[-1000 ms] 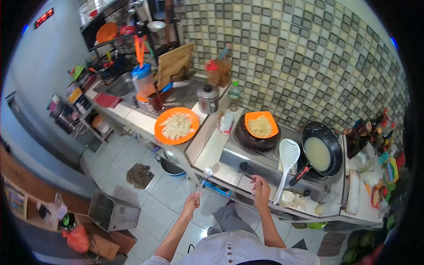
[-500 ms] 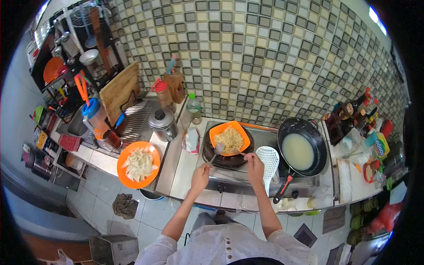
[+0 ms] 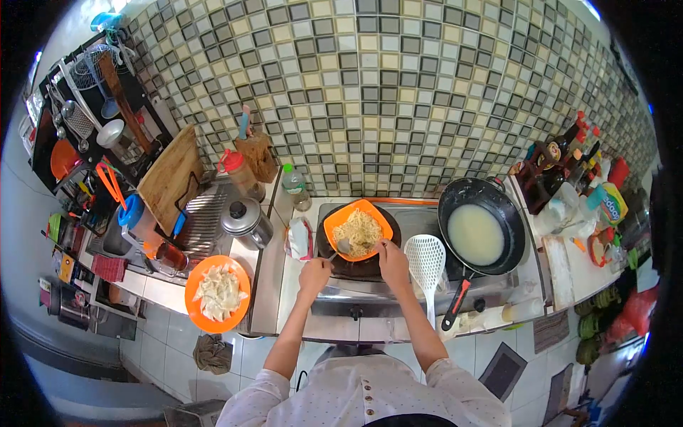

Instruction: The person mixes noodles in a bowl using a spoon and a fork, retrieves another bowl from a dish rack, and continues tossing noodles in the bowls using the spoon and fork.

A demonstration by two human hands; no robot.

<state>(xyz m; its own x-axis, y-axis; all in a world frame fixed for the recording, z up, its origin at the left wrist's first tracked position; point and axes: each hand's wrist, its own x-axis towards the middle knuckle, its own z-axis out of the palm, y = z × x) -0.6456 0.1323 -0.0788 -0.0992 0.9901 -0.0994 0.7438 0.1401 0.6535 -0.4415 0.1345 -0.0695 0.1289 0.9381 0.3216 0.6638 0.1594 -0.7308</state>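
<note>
An orange plate (image 3: 191, 293) meets the tabletop's (image 3: 267, 306) front edge; then open room, then the left hand (image 3: 314, 276), fingers round a spoon (image 3: 344, 246) in the orange bowl's (image 3: 334, 220) noodles (image 3: 360, 231). The right hand (image 3: 394, 263) pinches narrowly near the rim, its hold unclear, a slotted ladle (image 3: 425, 260) just beside.

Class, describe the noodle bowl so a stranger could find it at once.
Along the tiled wall runs a counter with a steel stove. At the stove's left end, just beyond the left hand and right hand, sits an orange bowl of noodles. Its squarish rim sets it apart from the round orange plate further left.
</note>
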